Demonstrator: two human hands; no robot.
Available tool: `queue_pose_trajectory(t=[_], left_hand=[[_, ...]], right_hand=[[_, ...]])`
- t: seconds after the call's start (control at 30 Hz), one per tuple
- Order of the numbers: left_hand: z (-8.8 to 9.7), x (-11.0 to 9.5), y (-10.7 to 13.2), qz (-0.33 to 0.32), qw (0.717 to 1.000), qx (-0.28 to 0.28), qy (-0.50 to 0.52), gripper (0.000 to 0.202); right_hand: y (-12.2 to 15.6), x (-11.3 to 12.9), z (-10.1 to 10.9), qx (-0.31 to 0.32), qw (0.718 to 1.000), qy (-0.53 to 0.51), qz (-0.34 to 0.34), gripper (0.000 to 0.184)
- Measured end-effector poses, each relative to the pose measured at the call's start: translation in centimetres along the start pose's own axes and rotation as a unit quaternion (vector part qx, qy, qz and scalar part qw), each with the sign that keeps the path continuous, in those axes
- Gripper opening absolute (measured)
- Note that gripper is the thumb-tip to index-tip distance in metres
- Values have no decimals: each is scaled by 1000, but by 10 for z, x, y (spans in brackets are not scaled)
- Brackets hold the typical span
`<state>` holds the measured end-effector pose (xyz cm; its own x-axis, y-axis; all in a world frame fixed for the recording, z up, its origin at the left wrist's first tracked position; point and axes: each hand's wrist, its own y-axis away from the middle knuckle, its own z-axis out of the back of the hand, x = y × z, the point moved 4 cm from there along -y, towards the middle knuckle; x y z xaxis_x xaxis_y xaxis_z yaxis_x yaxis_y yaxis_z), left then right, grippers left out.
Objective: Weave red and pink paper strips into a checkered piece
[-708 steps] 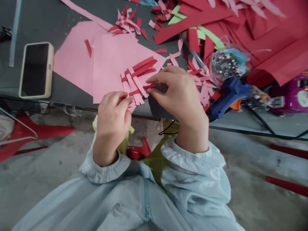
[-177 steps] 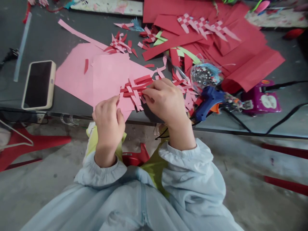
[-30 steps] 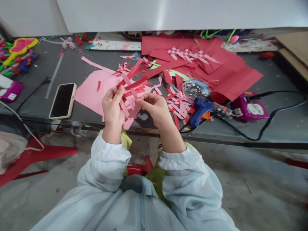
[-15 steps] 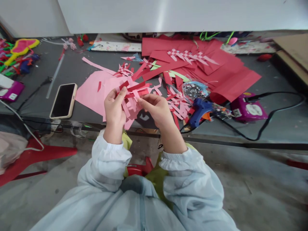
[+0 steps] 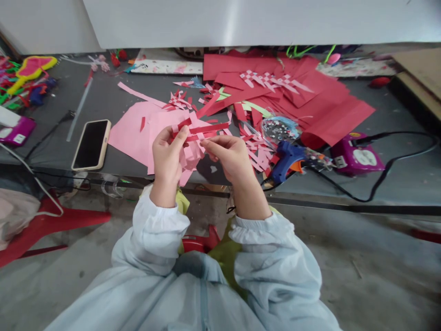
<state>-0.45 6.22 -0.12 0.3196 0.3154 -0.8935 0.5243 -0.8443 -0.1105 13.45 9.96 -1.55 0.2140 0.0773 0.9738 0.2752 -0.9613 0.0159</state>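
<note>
My left hand [image 5: 167, 154] is closed on a small piece of woven paper strips [image 5: 196, 136], red crossed with pink, its thumb lying on top. The fingers of my right hand [image 5: 230, 155] pinch the same piece at its right side, near a pink strip. Red strip ends stick out to the right between the two hands. Beneath lie pink paper sheets [image 5: 132, 131], partly covered by my left hand. Loose pink and red paper strips [image 5: 257, 151] are heaped to the right of my right hand.
A blue glue gun [image 5: 287, 158] lies right of the strips, by a purple box [image 5: 358, 158] with a black cable. Red paper sheets [image 5: 330, 110] are stacked behind, bearing woven checkered pieces [image 5: 267, 80]. A phone [image 5: 91, 144] and a clear glue stick [image 5: 80, 109] lie left.
Both hands have shifted slightly to the right with the woven piece. Its red strips now lie straighter and more level, and my right fingers have moved a little along it.
</note>
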Motion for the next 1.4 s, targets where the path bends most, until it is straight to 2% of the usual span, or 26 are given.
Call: queue_pose_trajectory(t=[0.13, 0.27, 0.47, 0.67, 0.8, 1.0, 1.13, 1.23, 1.4], left_hand=[[0, -3, 0, 6, 1000, -13, 11, 24], [1, -4, -1, 23, 999, -12, 37, 26], [5, 0, -2, 45, 998, -13, 39, 27], [7, 3, -4, 39, 999, -7, 34, 27], [6, 2, -4, 68, 997, -11, 37, 28], [4, 1, -5, 103, 993, -35, 44, 32], [4, 1, -4, 119, 991, -32, 52, 33], [4, 1, -3, 119, 991, -23, 58, 34], [3, 1, -2, 108, 993, -14, 50, 32]], right_hand=[[0, -1, 0, 22, 999, 14, -21, 28], [0, 0, 0, 29, 999, 22, -8, 29], [2, -3, -6, 87, 995, 46, 4, 28], [2, -6, -10, 83, 996, 18, 4, 19], [0, -8, -9, 64, 998, 26, 12, 16], [-3, -10, -6, 26, 994, 88, 58, 13], [-3, -11, -7, 12, 995, 82, 46, 12], [-3, -13, -10, 26, 997, 71, 30, 17], [-1, -15, -16, 63, 995, 71, 36, 14]])
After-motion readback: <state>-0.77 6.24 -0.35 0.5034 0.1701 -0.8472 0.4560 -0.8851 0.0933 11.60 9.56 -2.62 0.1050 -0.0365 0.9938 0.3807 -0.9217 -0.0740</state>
